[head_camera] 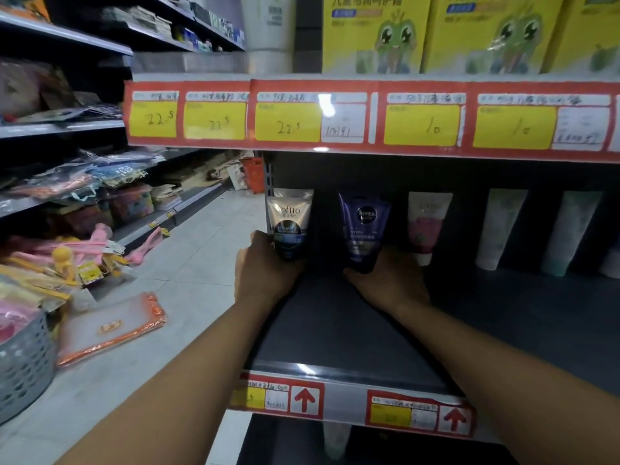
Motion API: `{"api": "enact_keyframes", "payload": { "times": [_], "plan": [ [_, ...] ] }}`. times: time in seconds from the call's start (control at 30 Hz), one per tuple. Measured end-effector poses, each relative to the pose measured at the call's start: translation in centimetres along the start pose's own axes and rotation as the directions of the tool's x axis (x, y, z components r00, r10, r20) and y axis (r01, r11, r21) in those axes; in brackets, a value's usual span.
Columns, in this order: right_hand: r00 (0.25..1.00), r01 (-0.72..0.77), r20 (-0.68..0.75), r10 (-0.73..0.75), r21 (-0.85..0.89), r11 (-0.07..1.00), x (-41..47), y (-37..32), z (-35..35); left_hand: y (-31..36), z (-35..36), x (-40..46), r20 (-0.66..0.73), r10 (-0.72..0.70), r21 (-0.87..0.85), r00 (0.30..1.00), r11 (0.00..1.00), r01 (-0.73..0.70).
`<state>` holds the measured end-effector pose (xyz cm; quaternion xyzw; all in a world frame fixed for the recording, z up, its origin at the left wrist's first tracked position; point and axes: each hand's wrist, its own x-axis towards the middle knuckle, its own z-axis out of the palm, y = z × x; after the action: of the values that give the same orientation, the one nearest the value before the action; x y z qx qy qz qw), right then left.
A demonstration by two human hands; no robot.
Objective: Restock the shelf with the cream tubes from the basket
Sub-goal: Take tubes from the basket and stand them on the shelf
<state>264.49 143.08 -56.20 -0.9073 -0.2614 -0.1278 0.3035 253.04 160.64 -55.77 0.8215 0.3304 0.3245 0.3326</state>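
While both arms reach deep into the dark shelf (335, 330), the scene runs from a grey perforated basket (23, 367) at the 8 o'clock edge of the view, with an orange-trimmed pouch (110, 327) lying on the pale floor just to its 3 o'clock. Further in, toward 9 o'clock, pink and yellow packaged goods (67, 260) crowd the neighbouring racks.

At centre, the left hand (265, 273) curls round the lower end of a silver-and-black Softto tube (290, 226), which stands cap-down at the far left corner of the shelf, against the back wall. At its 3 o'clock, apart from it, the right hand (389, 280) grips the base of a purple Nivea tube (364, 229), likewise upright and cap-down; the fingertips are hidden behind the tube.

Continuing toward 3 o'clock, a pink-and-white tube (424, 226) stands just beside the right hand, followed by two pale greenish tubes (500, 226), each spaced apart along the back wall.

Above, at 12 o'clock, red-and-yellow price labels (288, 122) line the upper shelf edge, and yellow boxes (372, 31) printed with a green frog stand on top.
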Motion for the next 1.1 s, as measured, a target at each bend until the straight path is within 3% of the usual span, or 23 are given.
{"api": "enact_keyframes", "payload": {
  "times": [1.1],
  "plan": [
    [0.998,0.047,0.038,-0.045,-0.064,0.997,0.9,0.7,1.0,-0.9,0.6,1.3,0.008,0.023,0.123,1.0,0.992,-0.024]
  ]
}}
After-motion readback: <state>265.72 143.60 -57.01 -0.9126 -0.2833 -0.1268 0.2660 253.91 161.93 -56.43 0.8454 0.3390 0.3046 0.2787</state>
